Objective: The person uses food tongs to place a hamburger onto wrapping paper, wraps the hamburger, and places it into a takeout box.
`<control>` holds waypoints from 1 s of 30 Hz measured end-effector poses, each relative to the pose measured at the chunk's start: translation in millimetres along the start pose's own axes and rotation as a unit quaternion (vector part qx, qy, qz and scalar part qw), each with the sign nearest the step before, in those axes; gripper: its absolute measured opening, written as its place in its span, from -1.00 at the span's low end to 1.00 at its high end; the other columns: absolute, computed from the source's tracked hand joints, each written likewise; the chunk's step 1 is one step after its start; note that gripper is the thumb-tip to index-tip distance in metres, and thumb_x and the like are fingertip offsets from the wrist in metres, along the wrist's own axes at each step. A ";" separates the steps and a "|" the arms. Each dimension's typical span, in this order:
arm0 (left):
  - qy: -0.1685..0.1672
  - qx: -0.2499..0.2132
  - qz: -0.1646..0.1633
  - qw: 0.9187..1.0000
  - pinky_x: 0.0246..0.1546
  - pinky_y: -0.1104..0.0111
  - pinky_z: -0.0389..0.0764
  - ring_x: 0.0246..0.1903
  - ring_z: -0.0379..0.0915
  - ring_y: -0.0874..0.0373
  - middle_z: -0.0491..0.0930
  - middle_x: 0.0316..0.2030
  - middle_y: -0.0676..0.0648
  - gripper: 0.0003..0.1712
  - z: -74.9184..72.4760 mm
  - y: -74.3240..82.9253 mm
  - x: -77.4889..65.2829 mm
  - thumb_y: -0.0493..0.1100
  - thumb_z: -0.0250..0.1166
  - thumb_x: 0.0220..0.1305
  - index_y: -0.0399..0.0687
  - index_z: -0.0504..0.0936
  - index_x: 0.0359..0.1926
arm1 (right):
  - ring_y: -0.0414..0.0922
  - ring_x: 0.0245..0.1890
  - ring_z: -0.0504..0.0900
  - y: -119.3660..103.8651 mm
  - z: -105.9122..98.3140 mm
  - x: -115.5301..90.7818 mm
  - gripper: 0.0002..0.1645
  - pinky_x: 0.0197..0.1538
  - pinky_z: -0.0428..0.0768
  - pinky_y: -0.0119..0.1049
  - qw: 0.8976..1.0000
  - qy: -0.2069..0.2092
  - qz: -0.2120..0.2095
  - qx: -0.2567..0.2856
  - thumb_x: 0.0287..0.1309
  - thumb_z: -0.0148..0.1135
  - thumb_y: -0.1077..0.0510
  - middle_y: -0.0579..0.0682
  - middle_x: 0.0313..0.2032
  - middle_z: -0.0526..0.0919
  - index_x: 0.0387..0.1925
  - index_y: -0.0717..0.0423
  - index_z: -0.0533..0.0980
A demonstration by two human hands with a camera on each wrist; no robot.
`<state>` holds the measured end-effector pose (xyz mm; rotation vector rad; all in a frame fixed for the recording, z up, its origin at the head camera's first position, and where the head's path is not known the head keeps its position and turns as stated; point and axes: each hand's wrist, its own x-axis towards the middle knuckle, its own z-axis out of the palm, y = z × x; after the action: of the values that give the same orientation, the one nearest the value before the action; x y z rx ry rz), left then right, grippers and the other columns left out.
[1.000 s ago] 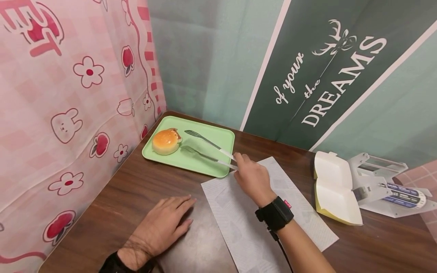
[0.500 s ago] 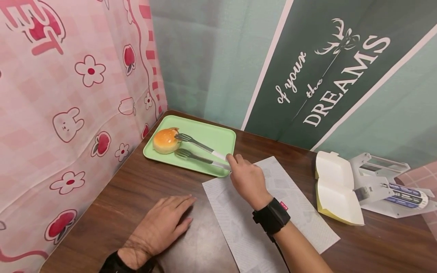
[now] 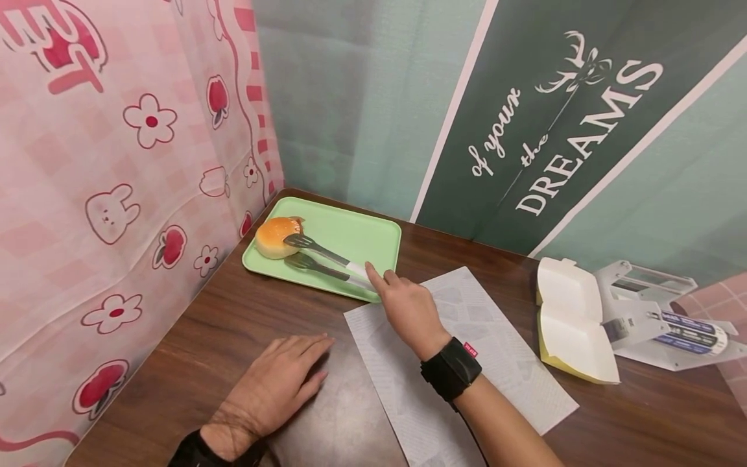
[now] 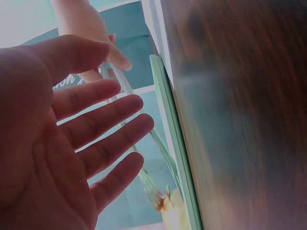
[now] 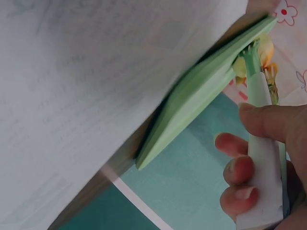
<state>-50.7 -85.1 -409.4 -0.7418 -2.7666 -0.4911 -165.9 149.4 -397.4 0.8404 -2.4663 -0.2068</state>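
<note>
My right hand [image 3: 410, 311] grips the white handles of a pair of tongs [image 5: 261, 143] with dark slotted heads. The tong heads reach over a light green tray [image 3: 356, 227], spread apart at the right side of a toy-like burger [image 3: 275, 237] with a shiny golden bun. The upper head overlaps the bun's edge in the head view. My left hand [image 3: 274, 383] rests on the brown table with its fingers extended, in front of the tray and holding nothing; the left wrist view shows its fingers [image 4: 103, 148] spread and relaxed.
A printed paper sheet [image 3: 461, 363] lies under my right forearm. Farther right stands an open white-and-yellow takeout box [image 3: 574, 324] beside a clear plastic stand [image 3: 659, 285] holding a blue-and-white cylinder. A pink curtain [image 3: 128, 214] hangs at the left, a green one [image 3: 350, 104] behind.
My right hand has moved left with the tongs, bringing their heads from the tray's middle up to the burger. The burger has shifted slightly left. My left hand stays put.
</note>
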 end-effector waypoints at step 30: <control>0.011 -0.003 -0.003 1.000 0.14 0.13 0.57 0.15 0.58 0.08 0.65 0.17 -0.01 -0.45 -2.5 4.6 1.0 -0.02 0.42 0.25 -0.03 0.60 0.23 | -0.10 -0.71 0.52 20.4 -10.5 -39.8 -0.51 -0.68 0.41 -0.28 0.998 0.042 0.034 0.037 0.22 0.42 0.09 0.00 -0.44 0.64 0.16 0.06 0.56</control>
<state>-48.9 -81.8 -405.6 -0.7252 -2.7485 -0.5049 -144.4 190.0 -399.4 0.7775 -2.4328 -0.0551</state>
